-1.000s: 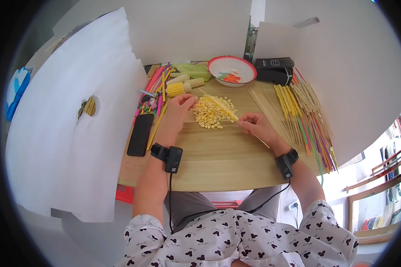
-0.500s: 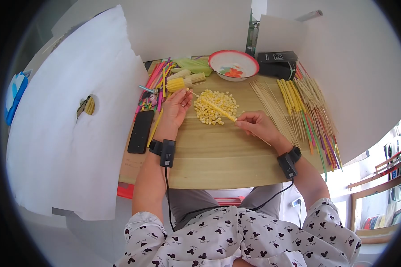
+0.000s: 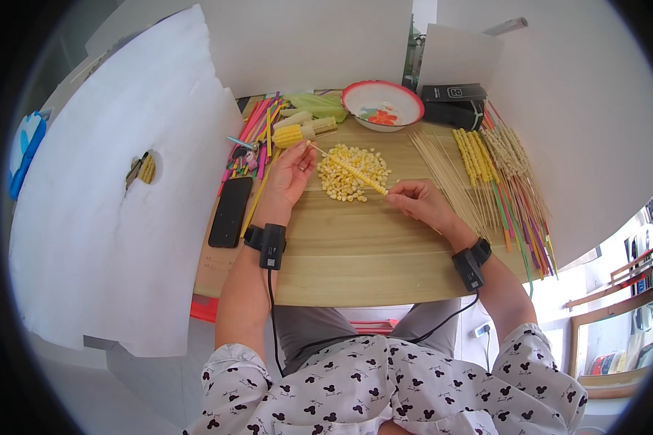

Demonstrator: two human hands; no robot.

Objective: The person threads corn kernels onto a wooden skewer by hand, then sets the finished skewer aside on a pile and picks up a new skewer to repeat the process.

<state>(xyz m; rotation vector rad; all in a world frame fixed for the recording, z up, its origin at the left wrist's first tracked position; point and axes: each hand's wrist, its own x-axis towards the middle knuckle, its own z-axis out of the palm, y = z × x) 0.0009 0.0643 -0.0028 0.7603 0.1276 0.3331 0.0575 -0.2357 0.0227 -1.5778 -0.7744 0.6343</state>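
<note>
A thin wooden skewer, threaded with a row of yellow corn kernels [image 3: 356, 172], slants above a pile of loose kernels [image 3: 336, 185]. My right hand [image 3: 419, 203] pinches it at the lower end of the row, and the bare stick runs on beneath the palm. At the upper-left tip, the thumb and forefinger of my left hand [image 3: 292, 172] are closed on a small pale corn kernel [image 3: 309, 143]. Just beyond that hand lie a partly stripped corn cob [image 3: 288, 135] and pale bare cobs [image 3: 319, 128].
An enamel bowl [image 3: 382, 101] with a red rim stands at the back. Bare skewers [image 3: 450, 177] and filled corn skewers [image 3: 474, 156] lie at right, near a black case [image 3: 453, 112]. A phone [image 3: 231, 212] and colored strips [image 3: 250, 134] lie left. White boards [image 3: 312, 51] surround the table.
Both hands keep nearly the same places, with the left still at the skewer's tip. The whole view has shifted very slightly.
</note>
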